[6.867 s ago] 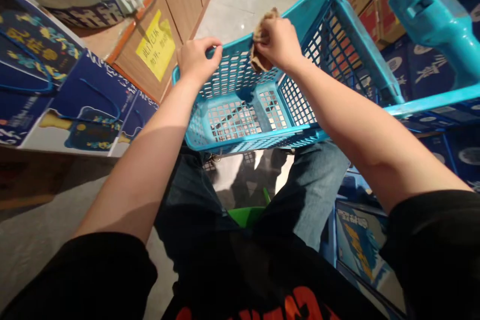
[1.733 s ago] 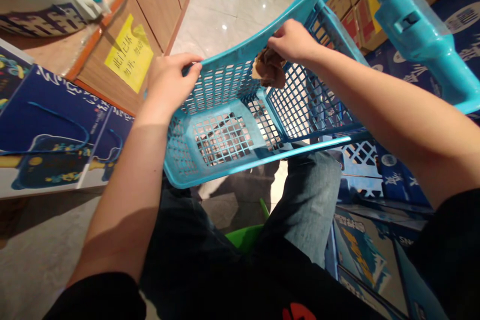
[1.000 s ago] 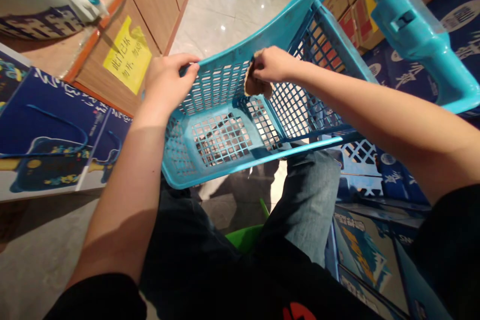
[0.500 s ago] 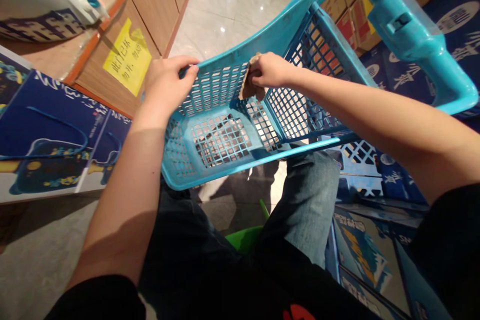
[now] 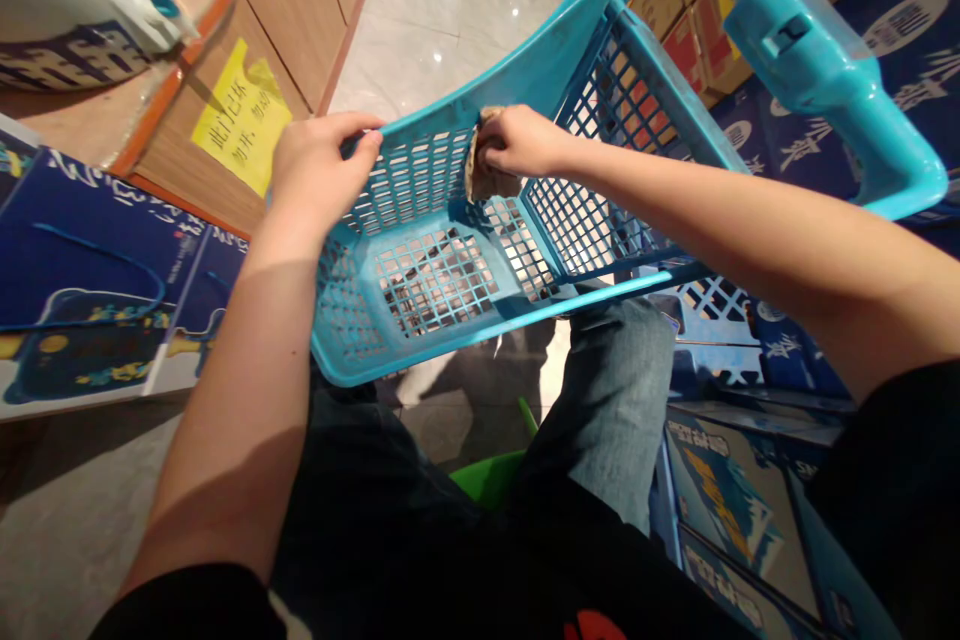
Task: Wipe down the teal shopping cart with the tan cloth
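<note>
A blue plastic basket (image 5: 420,327) with lattice walls and a thick handle at the right lies tilted over my knees. My left hand (image 5: 322,160) is closed over its far rim near the left end, thumb and fingers gripping the edge. Inside the basket, my right hand (image 5: 517,142) pinches a crumpled brown cloth (image 5: 487,182) and presses it against the inner face of the far wall. The fingertips of my right hand are partly hidden by the cloth.
Wooden cabinets (image 5: 289,5) with a yellow note (image 5: 241,118) stand at the upper left, a large patterned jar (image 5: 75,10) on top. Blue gift boxes (image 5: 97,260) are at the left, and more boxes line the right side. Something green shows between my legs.
My right hand and the cloth have shifted slightly left along the far wall. The basket, my left hand and the surroundings also appear a little further left in view.
</note>
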Tool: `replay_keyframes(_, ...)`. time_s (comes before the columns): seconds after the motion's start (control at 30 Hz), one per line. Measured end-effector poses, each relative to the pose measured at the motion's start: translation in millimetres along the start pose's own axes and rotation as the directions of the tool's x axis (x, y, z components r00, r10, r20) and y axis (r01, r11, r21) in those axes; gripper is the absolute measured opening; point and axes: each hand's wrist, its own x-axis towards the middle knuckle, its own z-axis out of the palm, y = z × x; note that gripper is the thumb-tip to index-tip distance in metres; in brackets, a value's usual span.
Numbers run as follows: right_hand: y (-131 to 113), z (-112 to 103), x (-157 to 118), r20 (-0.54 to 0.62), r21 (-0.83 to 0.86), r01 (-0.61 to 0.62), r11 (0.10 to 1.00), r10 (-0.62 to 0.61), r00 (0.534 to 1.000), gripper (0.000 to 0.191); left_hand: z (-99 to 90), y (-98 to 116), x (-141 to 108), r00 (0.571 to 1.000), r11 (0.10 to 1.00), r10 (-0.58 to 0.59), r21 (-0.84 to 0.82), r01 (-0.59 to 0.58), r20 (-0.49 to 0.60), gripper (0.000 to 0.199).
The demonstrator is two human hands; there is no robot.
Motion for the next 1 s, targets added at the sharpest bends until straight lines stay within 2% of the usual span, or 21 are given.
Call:
replay_keyframes(0.13, -4, -26, -3, -0.139, 0.045, -0.086, 0.995, 0.092, 0.986, 0.042, 1.5, -1, 0, 1.000, 1.000, 0.005, 0.002, -0.005, 0.002, 0.042)
replay_keyframes(0.2, -7, -31, -5, -0.178, 0.045, -0.103, 0.994, 0.110, 0.978, 0.043, 0.9, 0, 0, 1.000, 1.000, 0.003, -0.011, -0.003, -0.002, 0.043)
replay_keyframes(0.4, -4, -15, -3, -0.076, -0.007, -0.089, 0.996, 0.089, 0.993, 0.047, -2.0, 3, -1, 1.000, 0.999, -0.017, -0.033, 0.018, 0.013, 0.048)
replay_keyframes(0.57, 0, -44, -3, -0.177, -0.062, -0.113, 0.992, 0.101, 0.979, 0.050, 0.8, -1, -1, 1.000, 0.999, 0.012, -0.049, -0.012, -0.011, 0.042)
replay_keyframes(0.63, -3, -48, -5, -0.178, -0.067, -0.119, 0.991, 0.106, 0.978, 0.051, 1.5, -2, -1, 1.000, 0.999, 0.013, -0.048, -0.014, -0.013, 0.041)
replay_keyframes(0.83, -14, -21, -5, 0.023, -0.037, -0.009, 0.999, 0.010, 1.000, 0.045, 0.6, -2, -1, 1.000, 0.999, 0.023, -0.024, -0.023, -0.004, 0.042)
replay_keyframes(0.9, -16, -24, -4, 0.003, -0.037, -0.028, 0.999, 0.028, 1.000, 0.044, 0.6, -2, -1, 1.000, 1.000, 0.022, -0.019, -0.022, -0.006, 0.042)
replay_keyframes(1.0, -19, -37, -5, -0.097, -0.042, -0.084, 0.996, 0.080, 0.992, 0.046, 1.1, -3, -1, 1.000, 1.000, 0.026, -0.017, -0.026, -0.006, 0.042)
